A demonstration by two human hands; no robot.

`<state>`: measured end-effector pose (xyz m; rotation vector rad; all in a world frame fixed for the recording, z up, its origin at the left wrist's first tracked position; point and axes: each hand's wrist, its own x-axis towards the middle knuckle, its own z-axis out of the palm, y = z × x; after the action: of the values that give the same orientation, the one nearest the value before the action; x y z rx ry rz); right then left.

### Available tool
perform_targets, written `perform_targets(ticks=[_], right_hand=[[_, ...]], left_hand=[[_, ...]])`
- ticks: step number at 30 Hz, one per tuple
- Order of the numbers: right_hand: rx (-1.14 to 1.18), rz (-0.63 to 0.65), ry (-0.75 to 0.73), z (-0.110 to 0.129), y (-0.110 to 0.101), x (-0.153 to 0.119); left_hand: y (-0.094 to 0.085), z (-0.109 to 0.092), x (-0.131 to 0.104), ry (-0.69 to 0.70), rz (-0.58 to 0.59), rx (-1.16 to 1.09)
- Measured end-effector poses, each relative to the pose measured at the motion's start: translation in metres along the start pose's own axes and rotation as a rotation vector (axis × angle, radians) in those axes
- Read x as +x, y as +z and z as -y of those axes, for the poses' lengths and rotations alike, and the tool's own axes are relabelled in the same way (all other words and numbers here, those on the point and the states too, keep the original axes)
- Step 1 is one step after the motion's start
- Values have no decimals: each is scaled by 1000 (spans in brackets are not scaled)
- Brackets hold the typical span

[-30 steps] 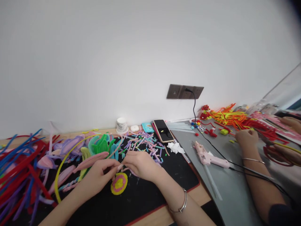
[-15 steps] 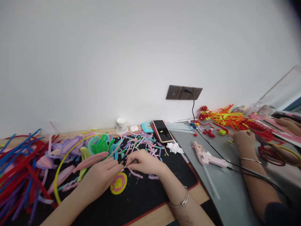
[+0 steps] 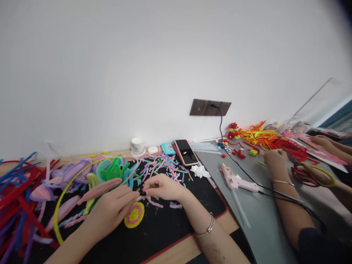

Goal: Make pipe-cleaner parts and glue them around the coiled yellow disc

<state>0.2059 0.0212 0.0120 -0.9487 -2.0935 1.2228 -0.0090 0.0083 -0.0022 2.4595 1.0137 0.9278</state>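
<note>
My left hand (image 3: 114, 207) is closed in a pinch over the black mat (image 3: 165, 234), its fingertips close to those of my right hand (image 3: 163, 189). My right hand pinches too, thumb and forefinger together. Whatever lies between the fingertips is too small and hidden to make out. Just below the fingers, a yellow and pink coiled disc (image 3: 134, 215) of fuzzy pipe cleaner rests flat on the mat. A short pink pipe cleaner piece (image 3: 154, 202) lies under my right hand. Pink petal shapes (image 3: 100, 190) and green leaf shapes (image 3: 113, 169) lie beyond my left hand.
Long red, blue and purple pipe cleaners (image 3: 16, 205) heap at the left. Cut pieces (image 3: 165, 165) scatter near a phone (image 3: 186, 152) and a white cup (image 3: 138, 146). A pink glue gun (image 3: 238, 179) lies rightward. Beside it, a co-worker's hand holds scissors (image 3: 316, 174).
The view has turned slightly right, so everything sits a little further left. My hands stay pinched close together above the disc, with only small finger movement.
</note>
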Motion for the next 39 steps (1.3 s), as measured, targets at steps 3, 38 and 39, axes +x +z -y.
perform_targets(ticks=[3, 38, 39], right_hand=[[-384, -319, 49, 2, -20, -6], [62, -711, 137, 8, -58, -31], [124, -630, 133, 10, -50, -28]], left_hand=[[2, 1, 0, -45, 50, 32], [17, -13, 11, -576, -55, -759], [17, -13, 10, -574, -47, -752]])
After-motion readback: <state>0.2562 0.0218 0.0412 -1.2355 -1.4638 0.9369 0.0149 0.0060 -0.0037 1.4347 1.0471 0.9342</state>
